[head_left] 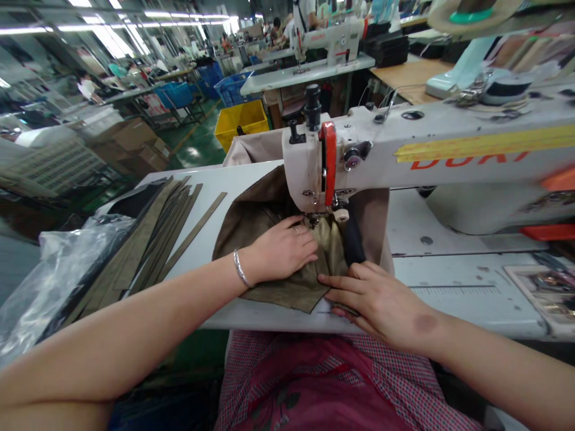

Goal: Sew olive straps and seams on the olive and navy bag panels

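Note:
An olive-brown piece of fabric (269,293) lies under the needle area of a white sewing machine (309,167), gathered in folds near the presser foot (313,220). My left hand (284,246), with a ring and a silver bracelet, rests flat on the fabric just left of the foot, fingers stretched toward it. At the fabric's right front edge, my right hand (366,293) has the cloth between its fingers, some of them beneath the edge. Dark cloth (354,239) and a beige-pink cloth (375,221) show behind the folds.
Olive-brown strips (168,239) lie in a pile to the left, beside clear plastic wrapping (63,263). A yellow bin (240,123) stands beyond the table. Thread spools (507,90) sit above the machine arm. Other sewing stations and people are farther back.

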Demonstrator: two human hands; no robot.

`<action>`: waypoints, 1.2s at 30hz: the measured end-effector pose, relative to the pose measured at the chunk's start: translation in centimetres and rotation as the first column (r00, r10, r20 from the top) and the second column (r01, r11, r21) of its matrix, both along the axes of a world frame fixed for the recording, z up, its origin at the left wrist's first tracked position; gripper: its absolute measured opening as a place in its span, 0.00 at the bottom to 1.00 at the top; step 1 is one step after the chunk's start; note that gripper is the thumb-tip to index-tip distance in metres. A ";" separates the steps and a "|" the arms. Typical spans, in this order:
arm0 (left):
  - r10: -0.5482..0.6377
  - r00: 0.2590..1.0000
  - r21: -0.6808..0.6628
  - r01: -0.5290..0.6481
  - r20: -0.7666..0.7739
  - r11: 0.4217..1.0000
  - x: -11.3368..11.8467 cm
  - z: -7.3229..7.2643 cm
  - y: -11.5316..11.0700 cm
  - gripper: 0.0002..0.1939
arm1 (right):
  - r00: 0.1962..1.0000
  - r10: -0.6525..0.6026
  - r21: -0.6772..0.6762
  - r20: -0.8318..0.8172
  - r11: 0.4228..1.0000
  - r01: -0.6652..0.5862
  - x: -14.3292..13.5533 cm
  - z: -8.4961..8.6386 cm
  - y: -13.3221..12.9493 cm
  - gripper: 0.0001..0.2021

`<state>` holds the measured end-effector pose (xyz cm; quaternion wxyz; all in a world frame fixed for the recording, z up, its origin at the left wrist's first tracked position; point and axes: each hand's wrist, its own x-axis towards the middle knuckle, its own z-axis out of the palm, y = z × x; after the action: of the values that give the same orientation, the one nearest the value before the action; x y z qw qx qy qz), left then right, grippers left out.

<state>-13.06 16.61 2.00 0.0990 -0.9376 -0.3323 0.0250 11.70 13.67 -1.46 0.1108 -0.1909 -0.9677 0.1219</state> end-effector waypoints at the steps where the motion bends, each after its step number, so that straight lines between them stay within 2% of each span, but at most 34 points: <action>1: 0.033 0.999 0.001 -0.033 -0.019 0.999 0.1 0.0 -0.1 0.16 | 1.000 -0.003 -0.001 -0.006 1.000 0.003 0.0 -0.1 0.0 0.16; 3: 0.087 0.995 0.003 -0.087 -0.045 0.996 0.1 0.1 -0.5 0.13 | 1.000 -0.005 0.002 -0.023 1.000 0.005 0.2 -0.3 -0.1 0.16; 5: 0.081 0.996 -0.025 -0.082 -0.037 0.996 -0.3 0.2 -1.4 0.14 | 0.999 0.000 0.011 -0.042 1.000 0.001 0.4 -0.6 -0.1 0.16; 8: 0.021 0.999 -0.245 -0.010 0.042 0.969 -1.1 0.6 -3.2 0.20 | 0.999 0.010 0.014 -0.053 1.000 -0.009 0.7 -1.0 -0.1 0.18; 10: 0.046 0.995 -0.431 -0.002 0.092 0.902 -1.5 0.9 -4.4 0.31 | 0.999 0.016 0.001 -0.052 1.000 -0.016 0.8 -1.1 -0.1 0.19; 12: 0.089 0.991 -0.547 -0.019 0.102 0.837 -1.8 1.1 -5.3 0.52 | 0.999 0.021 -0.019 -0.046 1.000 -0.022 0.8 -1.0 -0.1 0.19; 14: 0.089 0.993 -0.579 -0.025 0.083 0.815 -1.8 1.0 -5.9 0.66 | 0.999 0.018 -0.049 -0.039 0.999 -0.020 0.8 -0.9 -0.1 0.19; 15: 0.091 0.994 -0.563 -0.039 0.065 0.825 -1.7 0.9 -6.1 0.67 | 0.999 0.013 -0.065 -0.037 0.998 -0.015 0.8 -0.8 0.0 0.19; 17: 0.119 0.992 -0.480 -0.091 0.028 0.873 -1.4 0.5 -6.3 0.65 | 0.999 0.001 -0.093 -0.035 0.996 -0.004 0.7 -0.8 -0.1 0.18; 21: 0.167 0.986 -0.319 -0.159 -0.001 0.934 -0.3 -0.1 -6.0 0.50 | 0.999 -0.014 -0.104 -0.032 0.994 0.010 0.5 -0.8 -0.1 0.17; 24: 0.130 0.991 -0.238 -0.123 0.012 0.964 0.4 -0.4 -4.8 0.38 | 1.000 0.008 -0.100 -0.001 0.995 -0.008 0.9 -0.6 -0.1 0.19; 27: 0.014 1.000 -0.144 -0.010 0.026 0.989 0.8 -0.7 -3.5 0.31 | 0.996 0.072 -0.111 0.054 0.992 -0.066 2.0 0.0 0.1 0.32; 29: -0.080 0.997 -0.134 0.081 0.015 0.988 0.8 -0.7 -2.9 0.32 | 0.991 0.108 -0.088 0.077 0.991 -0.101 2.7 0.4 0.2 0.42; 31: -0.117 0.993 -0.168 0.115 -0.003 0.979 0.9 -0.6 -2.5 0.34 | 0.989 0.113 -0.006 0.090 0.994 -0.113 3.2 0.5 0.3 0.45; 34: -0.038 0.998 -0.200 0.028 -0.047 0.979 1.0 -0.2 -2.2 0.39 | 0.991 0.075 0.117 0.112 0.989 -0.088 3.7 0.4 0.9 0.43; 36: 0.031 0.996 -0.196 -0.046 -0.080 0.980 1.1 -0.2 -2.3 0.43 | 0.991 0.056 0.146 0.125 0.987 -0.074 4.1 0.3 1.7 0.43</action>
<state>-11.97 14.36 1.80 0.0177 -0.9346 -0.3421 0.0955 15.85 15.34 -1.19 0.0621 -0.1574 -0.9847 0.0405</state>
